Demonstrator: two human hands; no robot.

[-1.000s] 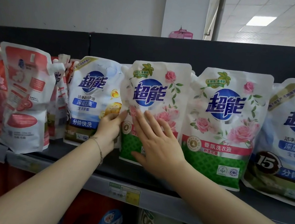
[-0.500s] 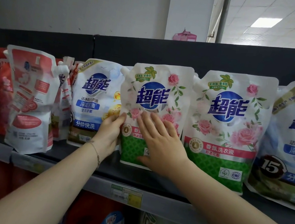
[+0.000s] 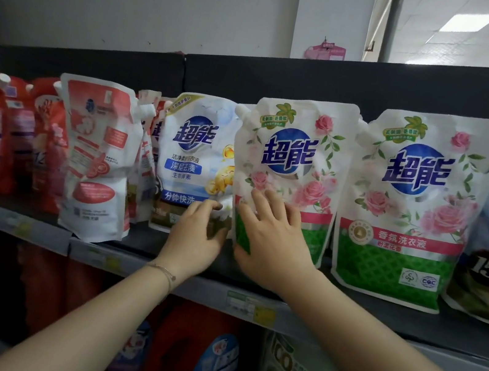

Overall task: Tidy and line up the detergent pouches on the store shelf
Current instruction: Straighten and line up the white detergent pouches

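Nearest, right hand (image 3: pixel 273 238) lying flat, fingers spread, pressing on rose pouch (image 3: pixel 292 161) front. Left hand (image 3: pixel 196 232) curling loosely at its left edge, fingertips touching blue pouch (image 3: pixel 195 161) beside it; actual grip hard telling. Rose pouch standing upright on shelf (image 3: pixel 161 249): white, pink roses, green base, blue logo. Second rose pouch (image 3: pixel 411 206) standing just right. Farther left, white-red pouch (image 3: pixel 99 157) leaning, showing back.

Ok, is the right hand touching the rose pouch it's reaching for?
Touching. The head view shows the right hand lying flat on the front of the left rose-print detergent pouch, fingers spread across its lower half, no gap.
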